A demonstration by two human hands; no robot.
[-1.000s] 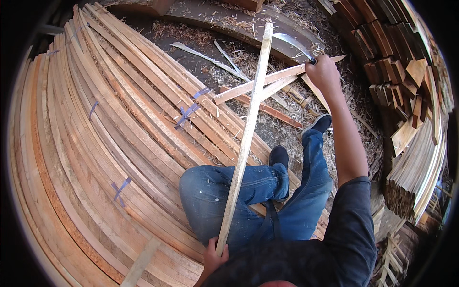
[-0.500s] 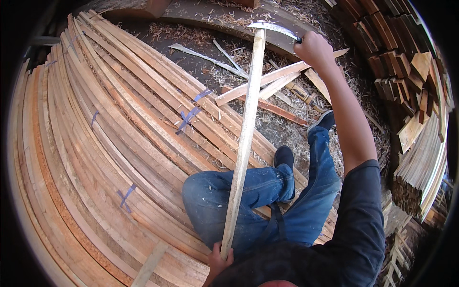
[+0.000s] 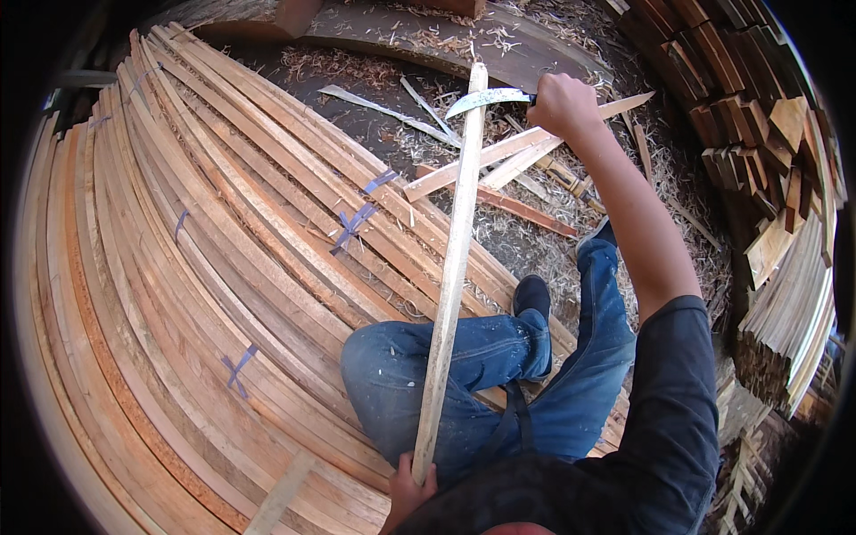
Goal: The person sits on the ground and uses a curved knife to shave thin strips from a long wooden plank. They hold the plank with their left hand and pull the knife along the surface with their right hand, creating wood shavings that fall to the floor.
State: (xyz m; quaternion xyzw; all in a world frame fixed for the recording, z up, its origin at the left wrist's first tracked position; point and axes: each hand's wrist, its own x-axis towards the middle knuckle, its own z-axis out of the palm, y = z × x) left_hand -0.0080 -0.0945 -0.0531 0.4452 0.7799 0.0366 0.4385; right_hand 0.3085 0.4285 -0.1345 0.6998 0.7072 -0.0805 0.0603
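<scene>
A long pale wooden stick (image 3: 452, 276) slants across my thigh, its far end over the shaving-strewn ground. My left hand (image 3: 410, 486) is wrapped round its near end, beside my hip. At the far end, my right hand (image 3: 563, 105) grips the dark handle of a knife with a curved blade (image 3: 486, 100). The blade lies across the stick a little below its tip, point to the left. Most of the handle is hidden in my fist.
Long wooden strips (image 3: 205, 241), some tied with purple bands (image 3: 355, 226), spread under me and to the left. Offcuts (image 3: 499, 160) and shavings lie ahead. Stacked boards (image 3: 713, 80) stand at right. A thick beam (image 3: 428, 45) crosses the back.
My right hand has drawn the knife down the stick, toward me and slightly left, from its tip to a point below it. My left hand keeps its hold at the near end.
</scene>
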